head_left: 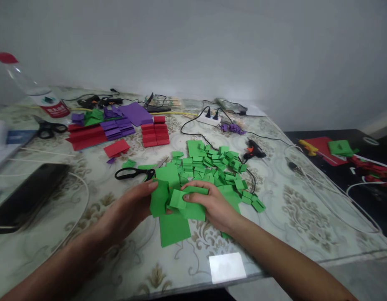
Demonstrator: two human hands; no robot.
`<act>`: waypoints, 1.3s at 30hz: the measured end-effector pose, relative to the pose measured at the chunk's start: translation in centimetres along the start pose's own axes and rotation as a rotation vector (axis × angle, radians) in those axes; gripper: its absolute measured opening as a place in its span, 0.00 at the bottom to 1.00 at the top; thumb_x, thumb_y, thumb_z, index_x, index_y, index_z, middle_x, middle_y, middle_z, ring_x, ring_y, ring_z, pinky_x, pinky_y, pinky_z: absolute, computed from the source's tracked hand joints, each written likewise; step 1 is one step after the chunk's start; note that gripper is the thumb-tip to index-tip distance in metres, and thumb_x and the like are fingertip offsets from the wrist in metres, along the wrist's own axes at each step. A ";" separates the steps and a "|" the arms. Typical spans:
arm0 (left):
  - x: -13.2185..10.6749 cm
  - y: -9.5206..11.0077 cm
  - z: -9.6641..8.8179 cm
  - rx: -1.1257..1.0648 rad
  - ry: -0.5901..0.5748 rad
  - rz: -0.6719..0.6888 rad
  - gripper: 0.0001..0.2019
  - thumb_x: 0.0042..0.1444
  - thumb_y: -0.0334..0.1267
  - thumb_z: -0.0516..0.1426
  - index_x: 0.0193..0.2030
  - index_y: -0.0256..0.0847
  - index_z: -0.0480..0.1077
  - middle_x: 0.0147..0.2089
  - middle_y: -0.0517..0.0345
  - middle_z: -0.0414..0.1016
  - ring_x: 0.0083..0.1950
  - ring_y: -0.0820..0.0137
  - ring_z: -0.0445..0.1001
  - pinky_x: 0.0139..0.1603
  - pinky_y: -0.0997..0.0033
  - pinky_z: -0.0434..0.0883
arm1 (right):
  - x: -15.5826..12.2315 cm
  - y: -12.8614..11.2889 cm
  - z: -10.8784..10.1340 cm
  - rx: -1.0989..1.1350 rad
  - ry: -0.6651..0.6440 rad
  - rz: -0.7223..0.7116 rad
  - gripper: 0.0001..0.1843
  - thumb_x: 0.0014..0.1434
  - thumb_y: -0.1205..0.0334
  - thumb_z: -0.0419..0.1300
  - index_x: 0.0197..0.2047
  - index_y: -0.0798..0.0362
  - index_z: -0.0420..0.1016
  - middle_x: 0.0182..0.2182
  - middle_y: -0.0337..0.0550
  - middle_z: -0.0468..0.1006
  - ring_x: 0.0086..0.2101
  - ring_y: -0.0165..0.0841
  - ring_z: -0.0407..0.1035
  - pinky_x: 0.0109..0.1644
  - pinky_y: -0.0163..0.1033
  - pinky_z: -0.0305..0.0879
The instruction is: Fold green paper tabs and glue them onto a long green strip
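Between my hands are folded pieces of green paper (160, 198). My left hand (135, 198) grips the left piece, its thumb on the near face and its other fingers mostly behind. My right hand (209, 202) pinches a small green folded square (178, 199) together with a larger green piece (195, 207). Flat green sheets (174, 232) lie on the table below. Just beyond my hands spreads a pile of small folded green paper pieces (209, 161). Black-handled scissors (133, 172) rest to the left of the pile, partly covered by green paper.
A glue gun (253, 149) and power strip (209, 119) with cables stand behind the pile. Red folded papers (155, 133), purple papers (117, 127), more scissors (47, 127) and a bottle (39, 94) sit at the back left. A phone (30, 192) lies left, a white card (227, 267) near the front edge.
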State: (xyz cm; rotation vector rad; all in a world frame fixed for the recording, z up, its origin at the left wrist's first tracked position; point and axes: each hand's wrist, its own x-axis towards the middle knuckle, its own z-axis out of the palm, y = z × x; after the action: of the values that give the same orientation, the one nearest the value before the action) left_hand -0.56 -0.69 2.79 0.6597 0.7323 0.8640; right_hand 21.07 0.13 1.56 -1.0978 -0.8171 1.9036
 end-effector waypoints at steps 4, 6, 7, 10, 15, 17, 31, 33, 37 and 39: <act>0.1 -0.4 -0.6 0.072 0.011 0.039 0.18 0.56 0.51 0.67 0.43 0.39 0.82 0.44 0.49 0.80 0.46 0.58 0.76 0.44 0.61 0.81 | -0.1 -0.1 0.2 0.054 0.012 -0.002 0.16 0.40 0.66 0.75 0.35 0.54 0.81 0.28 0.37 0.80 0.28 0.31 0.74 0.34 0.37 0.71; 0.2 -0.6 -0.8 0.077 0.043 0.041 0.15 0.54 0.49 0.68 0.40 0.38 0.83 0.43 0.50 0.79 0.44 0.60 0.75 0.42 0.61 0.81 | -0.1 -0.2 0.3 0.065 0.018 -0.001 0.16 0.40 0.68 0.74 0.34 0.53 0.80 0.26 0.36 0.80 0.26 0.30 0.73 0.32 0.35 0.70; 0.2 -0.7 -0.9 0.079 0.066 0.035 0.13 0.54 0.46 0.69 0.38 0.37 0.83 0.43 0.50 0.78 0.44 0.61 0.75 0.42 0.62 0.81 | -0.1 -0.2 0.3 0.071 0.015 0.002 0.16 0.40 0.68 0.74 0.34 0.53 0.80 0.26 0.35 0.80 0.26 0.30 0.72 0.31 0.35 0.70; 0.4 -0.8 -0.8 0.082 0.117 0.010 0.10 0.51 0.42 0.71 0.36 0.37 0.83 0.43 0.50 0.79 0.43 0.63 0.75 0.40 0.65 0.81 | -0.1 -0.2 0.2 0.104 -0.005 0.015 0.16 0.40 0.69 0.73 0.35 0.52 0.79 0.25 0.34 0.80 0.25 0.30 0.72 0.29 0.33 0.68; 0.3 -0.6 -0.5 0.178 0.165 -0.014 0.11 0.46 0.38 0.73 0.36 0.37 0.84 0.37 0.53 0.79 0.37 0.69 0.75 0.39 0.72 0.78 | 0.0 -0.2 -0.1 0.180 -0.056 0.071 0.15 0.42 0.66 0.72 0.36 0.53 0.78 0.28 0.36 0.81 0.28 0.31 0.73 0.33 0.34 0.69; 0.3 -0.5 -0.4 0.213 0.163 -0.003 0.11 0.44 0.36 0.74 0.35 0.38 0.83 0.33 0.57 0.78 0.33 0.72 0.74 0.37 0.75 0.75 | -0.1 -0.3 -0.1 0.214 -0.103 0.077 0.14 0.46 0.61 0.73 0.37 0.53 0.78 0.30 0.38 0.81 0.30 0.33 0.75 0.37 0.36 0.70; 0.4 -0.4 -0.3 0.250 0.133 0.109 0.08 0.50 0.36 0.70 0.34 0.39 0.76 0.27 0.63 0.70 0.28 0.75 0.67 0.31 0.77 0.65 | -0.1 -0.8 0.2 0.332 -0.214 0.096 0.23 0.60 0.42 0.63 0.41 0.56 0.81 0.34 0.46 0.83 0.38 0.40 0.78 0.50 0.43 0.71; 0.4 -0.5 -0.5 0.230 0.116 0.108 0.07 0.52 0.36 0.68 0.34 0.39 0.75 0.28 0.62 0.70 0.29 0.75 0.66 0.31 0.76 0.66 | -0.2 -0.7 0.1 0.334 -0.203 0.115 0.23 0.61 0.43 0.64 0.43 0.57 0.82 0.36 0.46 0.83 0.37 0.37 0.77 0.49 0.41 0.71; 0.4 -0.7 -0.9 0.193 0.091 0.095 0.05 0.54 0.34 0.66 0.35 0.40 0.75 0.30 0.61 0.69 0.30 0.74 0.66 0.31 0.75 0.67 | -0.3 -0.9 0.0 0.333 -0.202 0.121 0.26 0.62 0.41 0.61 0.44 0.59 0.82 0.39 0.48 0.82 0.39 0.38 0.77 0.49 0.41 0.71; 0.4 -0.8 -0.9 0.171 0.088 0.085 0.05 0.54 0.33 0.66 0.35 0.40 0.74 0.30 0.61 0.68 0.30 0.74 0.66 0.31 0.75 0.68 | -0.2 -1.0 0.0 0.339 -0.230 0.120 0.28 0.62 0.39 0.61 0.44 0.59 0.82 0.40 0.49 0.82 0.40 0.38 0.77 0.49 0.42 0.71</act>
State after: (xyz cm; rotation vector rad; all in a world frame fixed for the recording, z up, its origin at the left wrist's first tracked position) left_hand -0.76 -0.50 1.53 0.8130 0.8690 0.9191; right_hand 21.47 0.41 2.42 -0.7440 -0.5299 2.2001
